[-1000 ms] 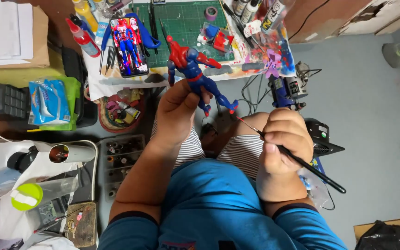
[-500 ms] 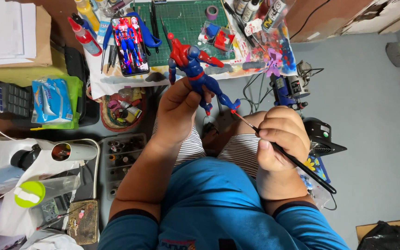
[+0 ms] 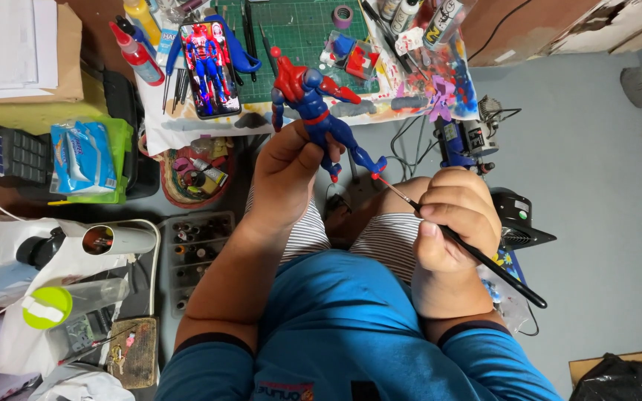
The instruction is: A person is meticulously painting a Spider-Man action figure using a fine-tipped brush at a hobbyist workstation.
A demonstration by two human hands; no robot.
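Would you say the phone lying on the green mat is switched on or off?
On: the phone screen is lit, showing a red and blue figure picture.

The scene is evenly and brightly lit from overhead; only soft shadows are cast on the floor (image 3: 596, 186). Focus is sharp throughout, with slight wide-angle stretching at the edges.

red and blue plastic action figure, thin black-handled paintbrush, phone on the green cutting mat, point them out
red and blue plastic action figure (image 3: 319, 111), head view, on its blue torso
thin black-handled paintbrush (image 3: 495, 272), head view, on the black handle
phone (image 3: 208, 68), head view, middle of its screen
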